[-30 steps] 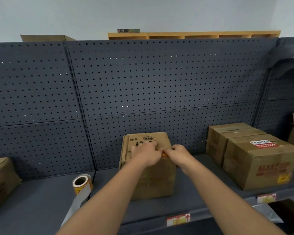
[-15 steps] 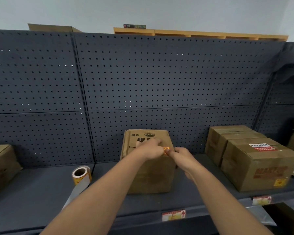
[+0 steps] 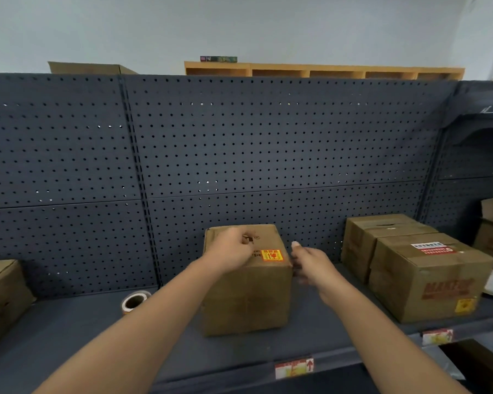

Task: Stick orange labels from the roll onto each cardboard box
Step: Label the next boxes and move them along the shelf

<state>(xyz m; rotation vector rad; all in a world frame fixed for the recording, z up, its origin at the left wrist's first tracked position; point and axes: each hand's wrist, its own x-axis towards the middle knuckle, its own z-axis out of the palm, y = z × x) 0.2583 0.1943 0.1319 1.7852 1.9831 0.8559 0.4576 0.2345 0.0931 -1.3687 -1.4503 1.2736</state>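
Observation:
A brown cardboard box [image 3: 246, 297] stands in the middle of the dark shelf. An orange label [image 3: 272, 255] lies flat on its top near the front right corner. My left hand [image 3: 230, 251] rests on the box top just left of the label, fingers bent and holding nothing. Just right of the box, my right hand [image 3: 310, 263] hangs in the air, blurred, fingers loose and thumb up, not touching the box. The label roll [image 3: 134, 302] lies on the shelf to the left of the box, partly behind my left forearm.
Two more cardboard boxes stand at the right: a front box [image 3: 427, 282] with a small orange label [image 3: 464, 305] on its front face, and a second box [image 3: 382, 231] behind it. Another box [image 3: 0, 294] is at the far left. A dark pegboard wall [image 3: 239, 155] backs the shelf.
Both hands were pinching the label over the box top. Now the label lies on the box, my right hand has pulled away to the right and my left hand has slid left.

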